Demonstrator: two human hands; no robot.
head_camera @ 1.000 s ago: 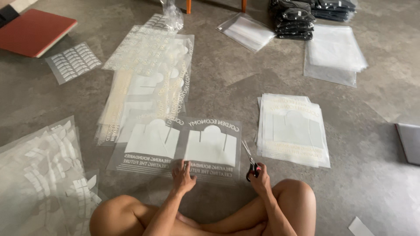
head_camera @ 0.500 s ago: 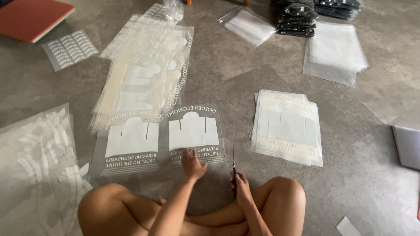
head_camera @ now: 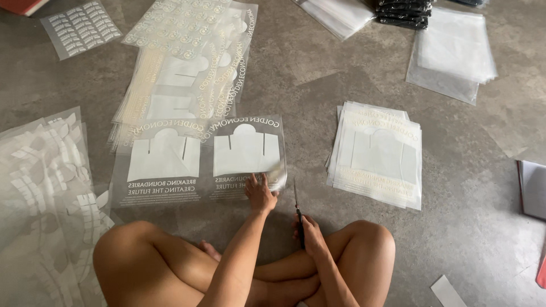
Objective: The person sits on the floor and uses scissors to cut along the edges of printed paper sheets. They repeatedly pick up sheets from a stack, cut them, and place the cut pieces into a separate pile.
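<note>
Two white shirt-shaped prints on clear film sheet (head_camera: 199, 159) lay at twelve o'clock, floor-flat. Left hand (head_camera: 260, 193), fingers spread, pinned its lower right corner. Right hand (head_camera: 310, 233) clamped dark scissors (head_camera: 297, 207), blades together. Judgement: keep film taut, cut between prints.

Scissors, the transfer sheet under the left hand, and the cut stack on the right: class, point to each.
scissors (head_camera: 297, 200), head view, on the blades
transfer sheet (head_camera: 196, 162), head view, between its two white shapes
cut stack (head_camera: 377, 153), head view, middle of top sheet
</note>
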